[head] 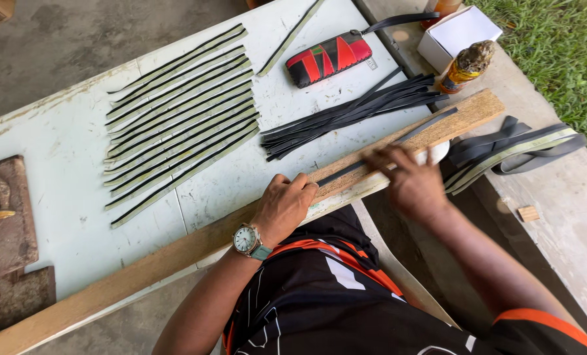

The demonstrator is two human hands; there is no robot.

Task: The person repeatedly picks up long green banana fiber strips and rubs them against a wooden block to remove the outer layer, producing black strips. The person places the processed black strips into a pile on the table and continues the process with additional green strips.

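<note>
Both hands pin one black strip [372, 156] to the plank [175, 253] — left grip [283, 209] flat, right grip [408, 181] blurred.

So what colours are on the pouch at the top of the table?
The pouch is red and black in angular patches, seen in the head view.

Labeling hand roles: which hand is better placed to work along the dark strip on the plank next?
Probably right. The right hand is over the strip mid-plank, blurred; the left hand presses the strip's near end onto the wooden plank, acting as the anchor.
</note>
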